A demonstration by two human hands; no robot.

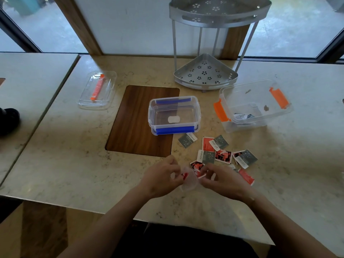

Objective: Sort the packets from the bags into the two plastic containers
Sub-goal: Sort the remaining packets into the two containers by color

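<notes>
Both hands grip a small clear plastic bag (188, 183) with red packets inside, just above the table's near edge. My left hand (163, 175) pinches its left side and my right hand (221, 178) pinches its right side. Beyond my right hand, several grey and red packets (219, 151) lie loose on the marble. A clear container with blue clips (174, 114) sits ahead in the middle, holding no packets. To its right a clear container with orange clips (255, 105) stands tilted, with a grey packet (242, 116) inside.
A clear lid with an orange clip (96, 90) lies at the far left. A grey metal corner shelf rack (204, 73) stands behind the containers. A dark wood inset panel (137, 120) sits under the blue container's left side. A seam divides this table from the left one.
</notes>
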